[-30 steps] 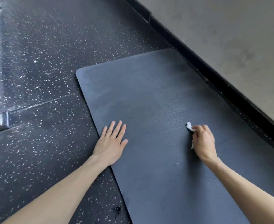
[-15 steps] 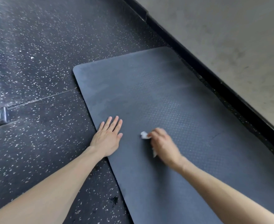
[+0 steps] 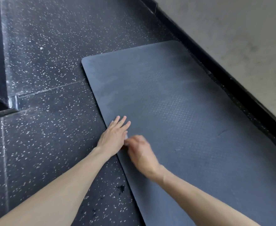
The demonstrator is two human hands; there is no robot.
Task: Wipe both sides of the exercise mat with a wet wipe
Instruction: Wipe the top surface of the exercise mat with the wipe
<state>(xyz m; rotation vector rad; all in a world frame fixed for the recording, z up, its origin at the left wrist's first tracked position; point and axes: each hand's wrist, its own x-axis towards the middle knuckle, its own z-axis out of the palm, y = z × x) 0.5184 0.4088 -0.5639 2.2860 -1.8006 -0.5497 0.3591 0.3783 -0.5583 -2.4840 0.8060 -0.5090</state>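
So the grey exercise mat (image 3: 191, 111) lies flat on the speckled black floor (image 3: 52, 144), its far long edge running near the wall's black baseboard (image 3: 231, 83). The left hand (image 3: 113, 137) is pressed flat on the mat's near long edge, fingers straight. The right hand (image 3: 140, 152), pretty blurry, is on the mat right against the left one, fingers curled over a pale scrap of wet wipe (image 3: 126, 137).

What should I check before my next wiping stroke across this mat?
1. Left hand flat, pinning the mat at its edge: ok.
2. Wet wipe in right hand: ok, a pale scrap shows at its blurred, curled fingers.
3. Mat lying flat on the floor: ok.
4. Room between the hands: not ok, they sit right beside each other.
5. Underside wiped: cannot tell, it faces the floor.
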